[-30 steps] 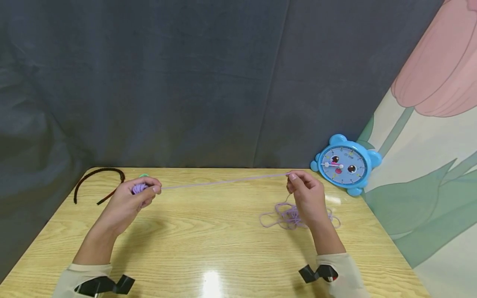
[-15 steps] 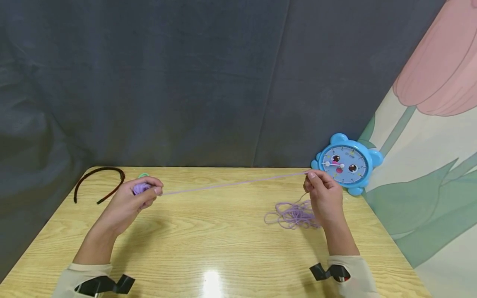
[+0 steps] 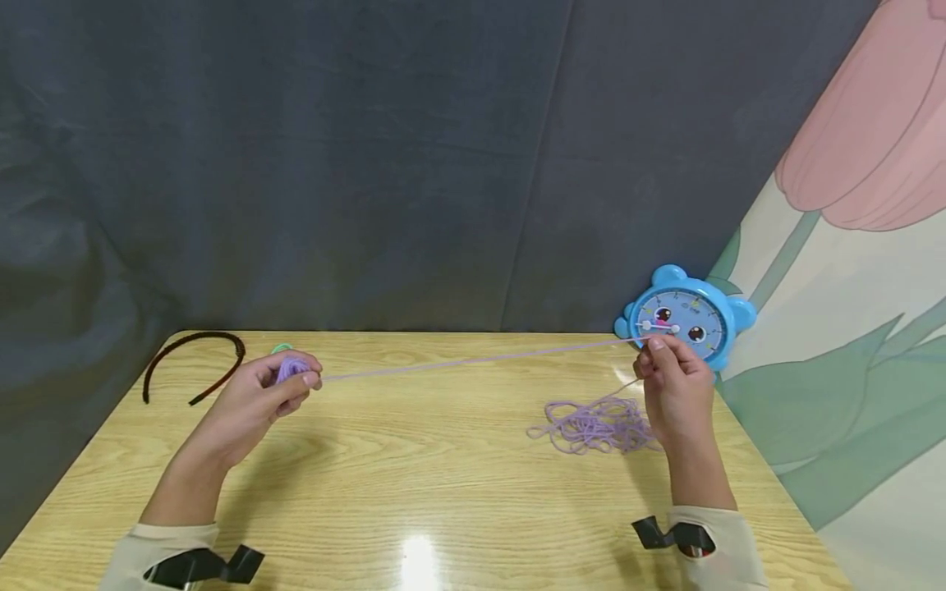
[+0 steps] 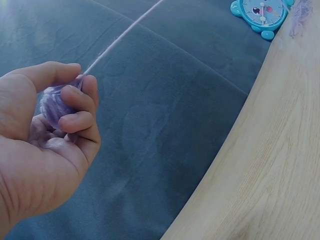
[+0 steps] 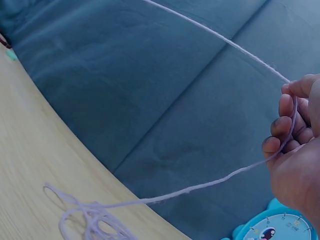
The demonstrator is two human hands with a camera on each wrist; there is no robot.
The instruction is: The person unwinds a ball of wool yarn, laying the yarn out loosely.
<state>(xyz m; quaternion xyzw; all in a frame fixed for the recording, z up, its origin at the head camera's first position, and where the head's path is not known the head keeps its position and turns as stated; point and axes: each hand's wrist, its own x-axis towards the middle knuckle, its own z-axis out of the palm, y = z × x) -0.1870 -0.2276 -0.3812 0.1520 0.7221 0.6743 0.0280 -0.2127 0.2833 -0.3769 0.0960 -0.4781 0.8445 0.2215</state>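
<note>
In the head view my left hand (image 3: pixel 254 402) grips a small ball of lilac yarn (image 3: pixel 293 369); the left wrist view shows the fingers curled round the ball (image 4: pixel 56 106). A strand of yarn (image 3: pixel 473 359) runs nearly straight from it, rising slightly, to my right hand (image 3: pixel 678 394). Thumb and forefinger of that hand pinch the strand, as the right wrist view shows. From there the yarn passes across the palm and slants down to a loose lilac tangle (image 3: pixel 594 425) on the table, partly behind the right wrist.
A blue bear-shaped clock (image 3: pixel 680 316) leans at the table's back right, partly behind the right hand. A dark brown hoop-like band (image 3: pixel 195 336) lies at the back left. Near the left hand is a small green item (image 3: pixel 282 348), mostly hidden. A dark curtain (image 3: pixel 384 180) hangs behind the wooden table (image 3: pixel 429 476).
My right hand has moved to the right, now overlapping the clock, and the strand between the hands has lengthened. The ball has turned a little in my left hand, which stays in place.
</note>
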